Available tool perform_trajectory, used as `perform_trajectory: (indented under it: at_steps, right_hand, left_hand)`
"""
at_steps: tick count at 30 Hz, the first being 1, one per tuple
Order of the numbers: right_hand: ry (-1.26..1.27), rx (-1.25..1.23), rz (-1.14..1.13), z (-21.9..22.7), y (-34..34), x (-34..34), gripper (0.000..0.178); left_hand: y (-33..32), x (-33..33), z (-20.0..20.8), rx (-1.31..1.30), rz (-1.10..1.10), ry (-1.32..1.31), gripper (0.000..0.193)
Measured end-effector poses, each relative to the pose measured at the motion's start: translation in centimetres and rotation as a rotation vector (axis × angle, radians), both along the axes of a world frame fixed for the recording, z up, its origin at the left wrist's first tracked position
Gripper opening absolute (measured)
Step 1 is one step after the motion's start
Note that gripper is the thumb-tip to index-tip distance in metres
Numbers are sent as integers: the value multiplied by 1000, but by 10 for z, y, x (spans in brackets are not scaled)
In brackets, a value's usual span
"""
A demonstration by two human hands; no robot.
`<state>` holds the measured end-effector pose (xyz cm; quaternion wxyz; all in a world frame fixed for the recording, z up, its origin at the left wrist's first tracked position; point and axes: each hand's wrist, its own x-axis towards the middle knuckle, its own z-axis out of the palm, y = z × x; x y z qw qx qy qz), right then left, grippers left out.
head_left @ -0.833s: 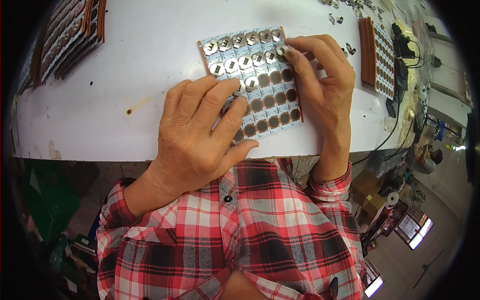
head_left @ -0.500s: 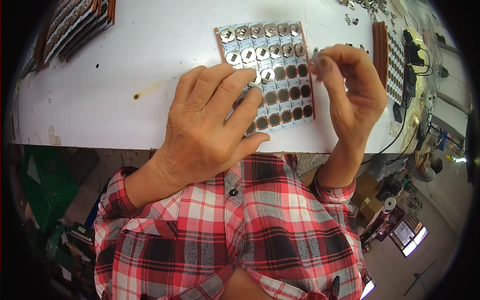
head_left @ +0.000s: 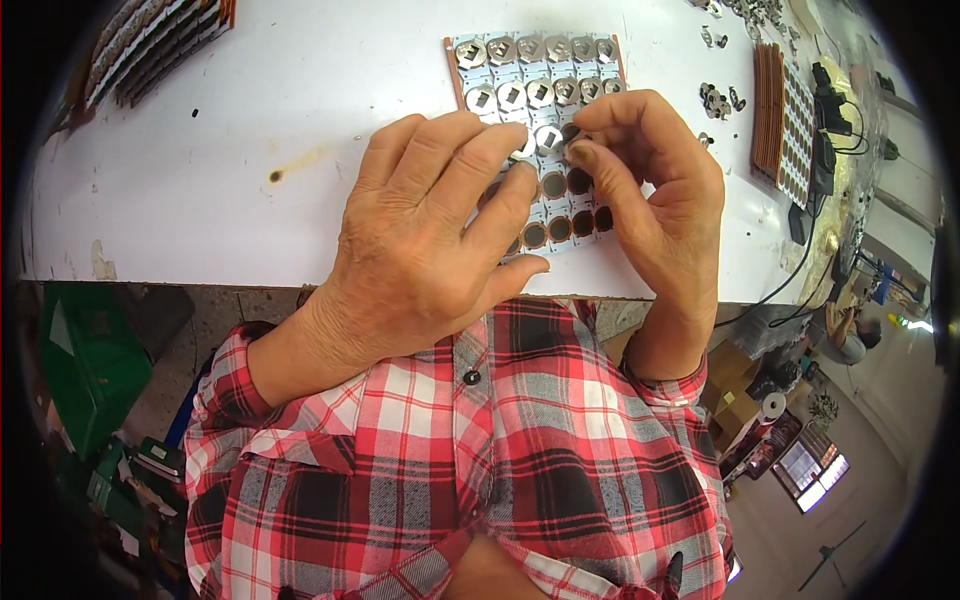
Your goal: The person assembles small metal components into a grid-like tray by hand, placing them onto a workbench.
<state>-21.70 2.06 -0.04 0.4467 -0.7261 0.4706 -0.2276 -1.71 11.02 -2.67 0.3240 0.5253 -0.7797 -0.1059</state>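
Observation:
A pale blue circuit board panel (head_left: 567, 207) with brown edges lies on the white table under my hands. Shiny round metal clips (head_left: 511, 96) cover its two far rows and part of the third; the nearer rows show bare dark round pads (head_left: 554, 185). My left hand (head_left: 420, 215) rests over the panel's left side, fingers spread, fingertips beside a clip in the third row, hiding part of the panel. Over the third row, my right hand (head_left: 665, 175) pinches a small metal clip between thumb and forefinger, just right of the last seated clip. The fingers mostly cover it.
Loose metal clips (head_left: 716, 100) lie on the white table (head_left: 250, 90) at the far right, near a stack of brown-edged panels (head_left: 768, 120). Another board stack (head_left: 160, 50) stands at far left. Black cables and plugs (head_left: 825, 105) run along the right side.
My right hand has moved left with the metal clip, from beside the panel to over its third row. The panel has shifted slightly right and away; my left hand stays on it.

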Motion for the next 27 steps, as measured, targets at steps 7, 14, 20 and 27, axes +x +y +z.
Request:
perform_trajectory:
  at_steps: [7,14,20,27]
  right_hand:
    - [-34,-69,-74,-7,3,3,18]
    - [-20,-219,-115,-14,10,5,11]
    - [17,-337,-143,-20,14,10,13]
    - [48,-317,-168,-19,15,9,11]
  left_hand:
    - [-2,0,0,-1,-9,8,64]
    - [-1,0,2,-5,-2,-2,64]
    - [0,0,-1,-2,1,6,64]
    - [-2,0,0,-1,-6,23,65]
